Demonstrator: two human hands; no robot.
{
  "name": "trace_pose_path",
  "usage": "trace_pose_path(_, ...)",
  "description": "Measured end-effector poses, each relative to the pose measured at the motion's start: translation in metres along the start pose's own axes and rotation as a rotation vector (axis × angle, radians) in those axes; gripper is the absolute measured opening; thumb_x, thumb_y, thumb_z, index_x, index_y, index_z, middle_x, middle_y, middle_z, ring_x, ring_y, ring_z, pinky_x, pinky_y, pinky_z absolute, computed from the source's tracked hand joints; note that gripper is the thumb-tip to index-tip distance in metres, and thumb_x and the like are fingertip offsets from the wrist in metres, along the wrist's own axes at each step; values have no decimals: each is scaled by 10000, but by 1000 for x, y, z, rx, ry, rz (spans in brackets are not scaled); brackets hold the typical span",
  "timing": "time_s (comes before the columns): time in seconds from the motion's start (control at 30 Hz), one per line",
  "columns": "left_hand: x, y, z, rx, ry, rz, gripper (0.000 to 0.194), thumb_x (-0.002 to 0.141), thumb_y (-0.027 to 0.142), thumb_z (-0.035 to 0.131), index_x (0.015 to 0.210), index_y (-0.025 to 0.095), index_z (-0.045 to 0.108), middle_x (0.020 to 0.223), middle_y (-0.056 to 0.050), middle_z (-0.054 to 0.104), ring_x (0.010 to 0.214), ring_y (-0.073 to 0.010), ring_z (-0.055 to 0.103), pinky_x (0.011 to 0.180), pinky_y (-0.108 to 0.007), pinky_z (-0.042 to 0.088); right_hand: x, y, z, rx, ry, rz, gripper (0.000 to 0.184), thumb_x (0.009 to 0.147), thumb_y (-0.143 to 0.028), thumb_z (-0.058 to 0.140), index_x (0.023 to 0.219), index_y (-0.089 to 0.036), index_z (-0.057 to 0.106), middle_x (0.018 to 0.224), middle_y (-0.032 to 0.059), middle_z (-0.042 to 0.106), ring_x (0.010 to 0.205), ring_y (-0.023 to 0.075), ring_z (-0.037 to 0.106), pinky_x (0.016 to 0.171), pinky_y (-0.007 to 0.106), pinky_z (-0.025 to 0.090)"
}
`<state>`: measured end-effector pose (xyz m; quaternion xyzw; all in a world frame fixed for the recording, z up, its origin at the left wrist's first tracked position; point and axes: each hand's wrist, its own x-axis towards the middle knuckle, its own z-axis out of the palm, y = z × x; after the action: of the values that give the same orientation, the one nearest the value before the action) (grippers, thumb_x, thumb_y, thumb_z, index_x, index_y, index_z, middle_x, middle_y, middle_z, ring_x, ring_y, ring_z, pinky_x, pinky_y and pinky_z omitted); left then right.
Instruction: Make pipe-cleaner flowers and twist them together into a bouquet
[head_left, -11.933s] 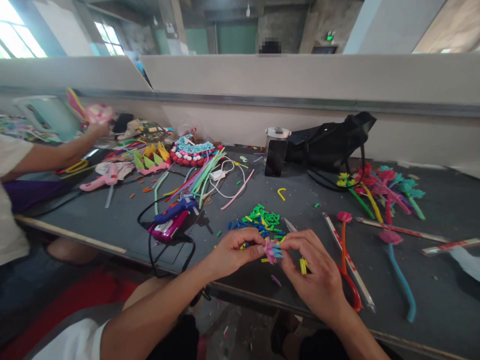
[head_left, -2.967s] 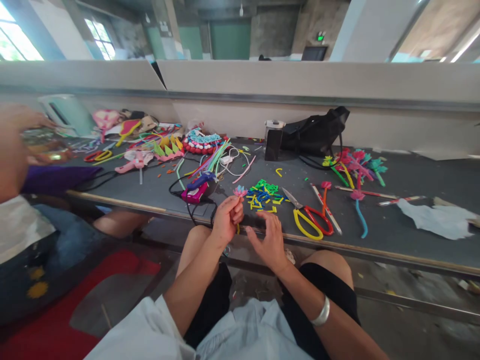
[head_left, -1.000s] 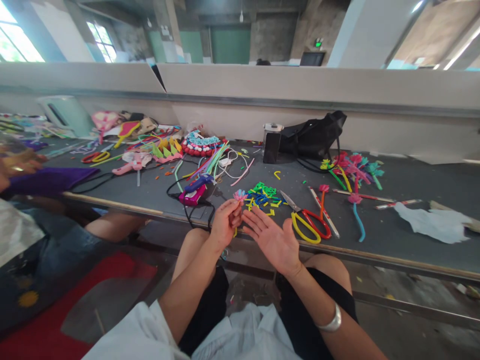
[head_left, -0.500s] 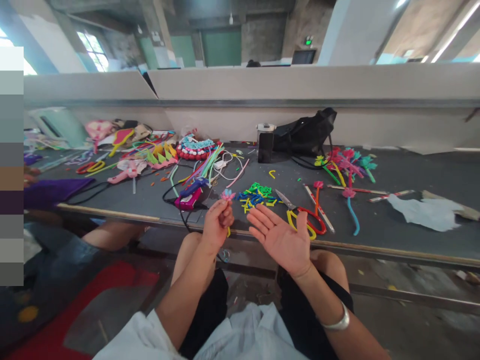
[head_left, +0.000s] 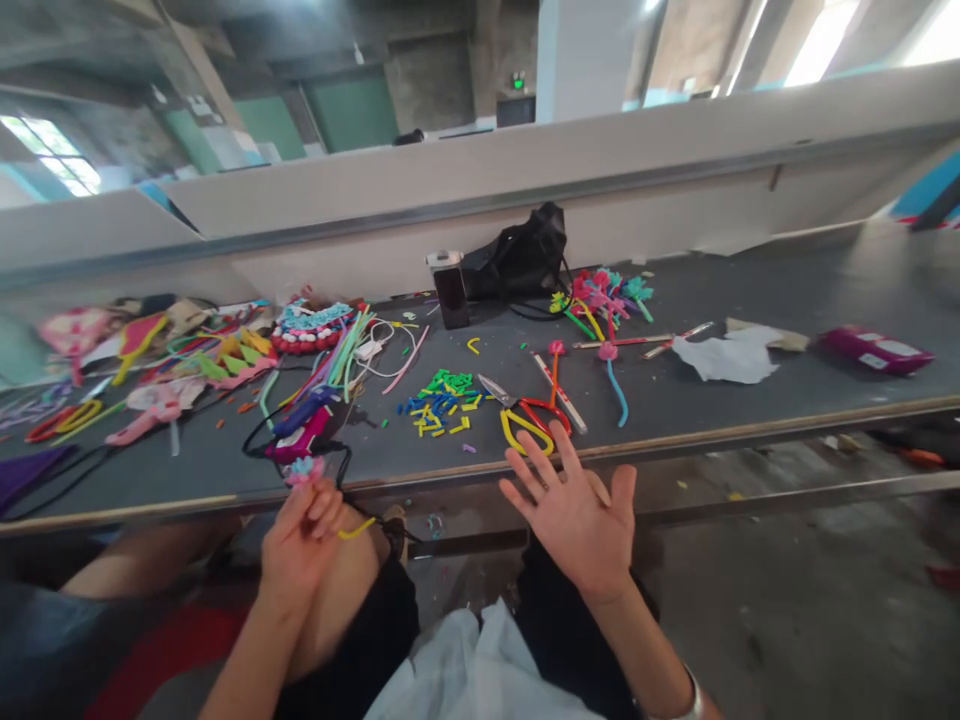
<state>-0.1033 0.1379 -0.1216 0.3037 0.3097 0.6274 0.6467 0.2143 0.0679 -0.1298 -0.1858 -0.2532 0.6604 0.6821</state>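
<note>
My left hand [head_left: 300, 535] is closed on a small pink and blue pipe-cleaner flower [head_left: 304, 469] with a yellow stem, held over my left knee just below the table's front edge. My right hand [head_left: 574, 510] is held up with the palm facing me and the fingers spread, holding nothing. It hovers in front of the table edge, just below the scissors [head_left: 525, 415] with yellow and red handles. A heap of short green, blue and yellow pipe-cleaner pieces [head_left: 442, 398] lies on the dark table [head_left: 750, 400].
A blue and pink glue gun [head_left: 300, 425] with a black cord lies at the left. Finished flowers [head_left: 600, 295], a black bag [head_left: 517, 260], a dark cup [head_left: 450, 290], white paper [head_left: 724, 355] and a magenta packet [head_left: 874, 350] lie further right. Craft clutter [head_left: 187, 350] covers the far left.
The view has swung right and down. My left hand with the flower has dropped from the table edge toward my knee. My right hand stays open, its fingers spread wider.
</note>
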Motion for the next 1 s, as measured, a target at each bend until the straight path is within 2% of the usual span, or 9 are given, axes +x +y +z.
trace_pose_path(0.2,4,-4,10,21,-78,-23,181,787,174,714,788,138,536,589,69,428,399,-34,359,381,-180,335,4,0,2,-83,-43,-53,839,765,-871,36,1499,-488,170,1555,13,360,1385,298,392,1043,619,325)
trace_pose_path(0.3,2,-2,9,2,-93,-13,163,797,154,698,811,139,536,598,68,430,406,-37,364,385,-176,337,1,0,3,-61,-65,-94,861,771,-863,18,1515,-454,157,1552,38,366,1391,297,387,1060,614,314)
trace_pose_path(0.37,1,0,8,-11,-102,-11,161,796,142,694,821,140,536,600,69,429,404,-38,364,386,-177,337,-2,-1,1,-184,-64,-185,867,787,-850,22,1529,-418,138,1553,53,361,1405,295,366,1079,612,297)
trace_pose_path(0.43,0,1,6,-7,-112,-17,170,787,141,701,814,138,533,598,68,429,404,-39,367,385,-182,338,-6,-1,-5,-537,-36,-332,851,826,-828,179,1542,-370,138,1578,58,309,1446,302,281,1127,604,228)
trace_pose_path(0.5,0,2,5,6,-121,-27,187,771,139,713,797,140,527,595,66,434,406,-42,371,383,-190,338,-10,0,-15,-1049,21,-469,868,820,-756,448,1538,-329,210,1612,59,217,1483,339,141,1165,608,98)
trace_pose_path(0.57,1,2,5,6,-125,-34,200,758,138,720,791,148,522,592,67,436,404,-45,369,381,-195,334,-12,2,-26,-1492,96,-529,896,782,-658,621,1526,-300,272,1632,68,123,1486,387,29,1157,633,-1)
trace_pose_path(0.63,3,2,6,-2,-129,-39,205,755,139,719,795,157,519,591,67,434,405,-47,368,383,-198,333,-12,4,-35,-1730,163,-542,906,781,-629,646,1530,-293,263,1637,77,63,1479,412,-12,1136,666,-15)
trace_pose_path(0.83,4,2,7,-10,-149,-41,181,774,133,689,792,164,511,596,60,440,409,-55,378,389,-211,340,-7,9,-38,-1816,153,-534,903,784,-627,650,1533,-346,231,1638,30,-16,1481,408,-2,1137,662,-6)
trace_pose_path(1.0,4,2,7,-26,-127,-48,164,791,135,675,820,172,518,591,62,436,403,-56,373,387,-206,329,-5,12,-35,-1785,189,-528,825,824,-582,626,1524,-366,246,1635,7,27,1488,379,28,1147,644,6)
